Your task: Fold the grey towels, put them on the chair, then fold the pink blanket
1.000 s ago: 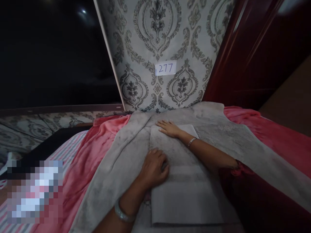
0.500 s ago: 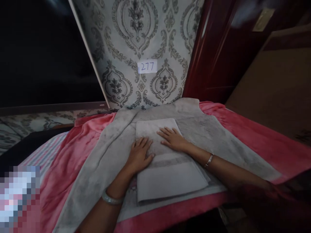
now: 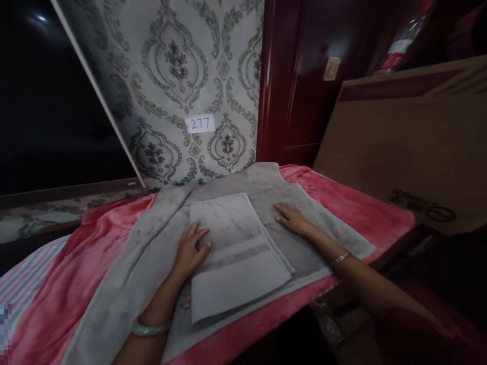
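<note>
Left hand (image 3: 191, 248) open on cloth (image 3: 243, 286), right hand (image 3: 294, 220) open over blanket (image 3: 129, 279): square cloth's layers to blanket's near edge.

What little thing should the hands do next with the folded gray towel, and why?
Maybe the right hand should line up the folded gray towel on its right: the layers fan out there. The left hand rests on the towel's left side, and the right is free, over the gray blanket.
</note>
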### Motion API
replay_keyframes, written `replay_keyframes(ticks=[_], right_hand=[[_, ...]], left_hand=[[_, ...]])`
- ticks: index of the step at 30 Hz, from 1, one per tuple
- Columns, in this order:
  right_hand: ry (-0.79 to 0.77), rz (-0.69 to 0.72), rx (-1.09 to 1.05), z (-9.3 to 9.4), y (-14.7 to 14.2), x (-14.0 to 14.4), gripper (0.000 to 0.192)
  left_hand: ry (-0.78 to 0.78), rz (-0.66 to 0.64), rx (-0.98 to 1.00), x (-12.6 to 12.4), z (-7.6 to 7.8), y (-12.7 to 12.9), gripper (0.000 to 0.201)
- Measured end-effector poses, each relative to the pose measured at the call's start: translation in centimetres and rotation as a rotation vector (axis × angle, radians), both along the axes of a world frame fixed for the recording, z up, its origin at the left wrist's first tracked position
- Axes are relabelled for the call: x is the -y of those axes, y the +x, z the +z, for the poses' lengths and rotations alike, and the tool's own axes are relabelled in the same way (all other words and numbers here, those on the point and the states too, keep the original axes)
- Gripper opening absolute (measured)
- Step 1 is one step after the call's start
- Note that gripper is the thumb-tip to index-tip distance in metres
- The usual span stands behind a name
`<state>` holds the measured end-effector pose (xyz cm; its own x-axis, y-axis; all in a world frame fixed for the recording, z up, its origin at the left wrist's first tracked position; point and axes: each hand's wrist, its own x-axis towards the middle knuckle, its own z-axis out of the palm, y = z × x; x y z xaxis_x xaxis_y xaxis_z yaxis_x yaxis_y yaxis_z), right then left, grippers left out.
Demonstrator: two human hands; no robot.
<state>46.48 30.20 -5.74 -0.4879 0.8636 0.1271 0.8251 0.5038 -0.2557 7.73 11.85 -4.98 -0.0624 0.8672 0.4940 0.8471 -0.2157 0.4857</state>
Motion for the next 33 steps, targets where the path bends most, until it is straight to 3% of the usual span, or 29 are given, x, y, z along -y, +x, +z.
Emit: replay_keyframes(ticks=[5,8,12,20,33], right_hand=[[0.021,-0.253,-0.021,-0.6,7.1,1.1,0.062],[0.027,-0.428,-0.035,0.0,11.3,1.6,0.056],[0.031,-0.527,-0.062,0.8,14.8,2.1,0.045],[0.019,-0.6,-0.11,1.1,16.1,1.6,0.025],[0.054,-0.67,-0.162,1.6,16.3,1.9,0.033]], left_hand=[[0.008,0.171,0.269,-0.3,0.2,-0.6,0.05],[-0.015,0.18,0.334,-0.5,0.4,-0.8,0.056],[-0.014,0.175,0.33,-0.7,0.4,-0.8,0.055],[-0.014,0.169,0.302,-0.9,0.4,-1.1,0.055],[-0.014,0.159,0.274,-1.0,0.5,-1.2,0.054]])
